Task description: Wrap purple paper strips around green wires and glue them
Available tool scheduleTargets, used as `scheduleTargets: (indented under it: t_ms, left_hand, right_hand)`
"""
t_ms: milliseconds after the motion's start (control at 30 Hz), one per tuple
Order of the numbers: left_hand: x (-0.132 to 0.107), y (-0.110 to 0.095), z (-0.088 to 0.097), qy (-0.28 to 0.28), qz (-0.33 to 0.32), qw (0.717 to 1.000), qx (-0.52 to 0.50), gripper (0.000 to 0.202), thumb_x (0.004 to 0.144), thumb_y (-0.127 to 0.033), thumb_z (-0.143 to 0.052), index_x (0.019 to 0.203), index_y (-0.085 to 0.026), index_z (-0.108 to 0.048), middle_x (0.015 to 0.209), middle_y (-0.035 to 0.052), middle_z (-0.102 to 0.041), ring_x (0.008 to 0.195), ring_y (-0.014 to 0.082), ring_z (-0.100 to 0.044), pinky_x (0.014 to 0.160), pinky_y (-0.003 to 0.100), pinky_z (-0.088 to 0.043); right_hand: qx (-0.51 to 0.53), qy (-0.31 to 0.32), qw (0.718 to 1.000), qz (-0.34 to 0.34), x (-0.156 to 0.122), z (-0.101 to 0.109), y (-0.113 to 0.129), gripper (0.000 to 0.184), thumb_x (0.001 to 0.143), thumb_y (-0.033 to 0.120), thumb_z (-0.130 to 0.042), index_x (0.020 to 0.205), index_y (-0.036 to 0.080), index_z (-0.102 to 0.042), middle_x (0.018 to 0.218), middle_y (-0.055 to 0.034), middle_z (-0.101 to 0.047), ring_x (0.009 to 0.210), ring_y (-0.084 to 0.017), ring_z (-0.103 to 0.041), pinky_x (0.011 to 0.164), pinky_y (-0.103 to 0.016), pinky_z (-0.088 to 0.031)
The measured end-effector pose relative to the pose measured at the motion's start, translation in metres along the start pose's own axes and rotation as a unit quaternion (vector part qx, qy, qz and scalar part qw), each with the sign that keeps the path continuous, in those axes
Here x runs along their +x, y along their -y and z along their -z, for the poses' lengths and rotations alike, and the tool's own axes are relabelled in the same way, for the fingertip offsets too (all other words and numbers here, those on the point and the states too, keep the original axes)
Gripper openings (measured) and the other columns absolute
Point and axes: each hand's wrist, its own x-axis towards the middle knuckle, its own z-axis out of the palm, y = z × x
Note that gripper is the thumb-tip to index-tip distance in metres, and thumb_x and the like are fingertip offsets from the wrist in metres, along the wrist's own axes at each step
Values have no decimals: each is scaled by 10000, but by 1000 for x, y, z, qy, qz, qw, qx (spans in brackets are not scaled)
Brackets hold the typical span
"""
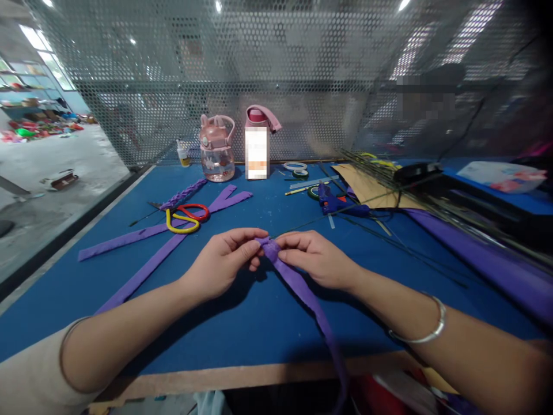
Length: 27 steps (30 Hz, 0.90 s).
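Left hand (224, 259) and right hand (317, 259) both pinch the rolled end of the purple strip (298, 285) just above the blue table (242, 328), so winding it neatly probably needs even finger pressure and a flat tail.

A purple fabric strip (302, 288), its rolled end raised, trails toward the blue table's near edge.

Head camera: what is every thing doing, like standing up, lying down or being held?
purple strip: rolled end pinched, tail hanging off the table edge
left hand: shut on purple strip
right hand: shut on purple strip
scissors: lying flat
pink bottle: upright, lid shut
glue gun: lying on its side
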Motion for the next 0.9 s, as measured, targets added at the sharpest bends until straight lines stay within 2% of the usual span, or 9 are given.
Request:
scheduleTargets:
  t_ms: [100,233,467,533,667,733,800,900]
  left_hand:
    - [-3,0,-1,-22,-31,996,75,240,792,-275,-650,985,-138,-692,665,3,-636,600,107,-561,614,238,-458]
    - [-5,1,-3,-45,-67,985,152,225,800,-294,-634,949,-146,-713,798,41,-711,676,139,-616,644,236,-482]
    - [-9,1,-1,-48,-143,951,271,200,836,-291,-601,936,-188,-739,882,55,-735,781,172,-644,737,261,-482]
    - [-9,0,-2,-44,-137,959,245,185,823,-282,-616,913,-181,-741,848,55,-731,751,168,-637,711,262,-482]
    - [-6,-3,-5,-9,-36,998,56,210,775,-300,-669,878,-123,-714,646,27,-658,577,121,-573,592,254,-480]
    - [-4,-3,-7,-1,-3,1000,-17,247,736,-312,-712,874,-107,-695,612,12,-630,546,105,-554,570,250,-480]
    - [-3,-1,-8,0,6,999,-48,274,707,-315,-743,871,-106,-674,614,7,-628,539,98,-556,562,243,-481]
    - [-3,1,-9,0,-3,999,-51,258,716,-307,-738,853,-114,-633,619,-1,-630,541,94,-565,559,232,-481]
  right_hand:
    - [-2,11,1000,13,0,2,-2,209,810,176,-535,876,166,-733,839,-19,-720,767,-137,-627,750,-256,-474]
    - [61,-5,998,-13,0,1,-5,161,776,204,-591,857,156,-722,810,-22,-722,770,-138,-638,771,-265,-484]
    - [141,-23,989,-40,0,-3,-7,116,705,208,-677,803,158,-712,758,-16,-716,708,-125,-630,729,-252,-493]
    - [153,-14,987,-42,0,-1,-7,131,702,204,-667,813,155,-715,766,-22,-716,714,-132,-632,728,-258,-496]
    - [152,35,986,-61,1,7,-8,223,729,229,-539,818,125,-715,746,-60,-704,643,-149,-613,634,-276,-497]
    - [84,-12,995,-50,2,7,-7,202,724,230,-544,799,131,-703,723,-52,-684,602,-140,-584,600,-274,-490]
    - [-9,-69,998,-10,2,4,-5,133,716,224,-617,804,149,-681,766,-40,-671,641,-139,-583,627,-266,-491]
    - [-68,-88,992,53,1,-3,-1,134,727,239,-679,830,162,-639,798,-29,-650,697,-140,-589,660,-255,-490]
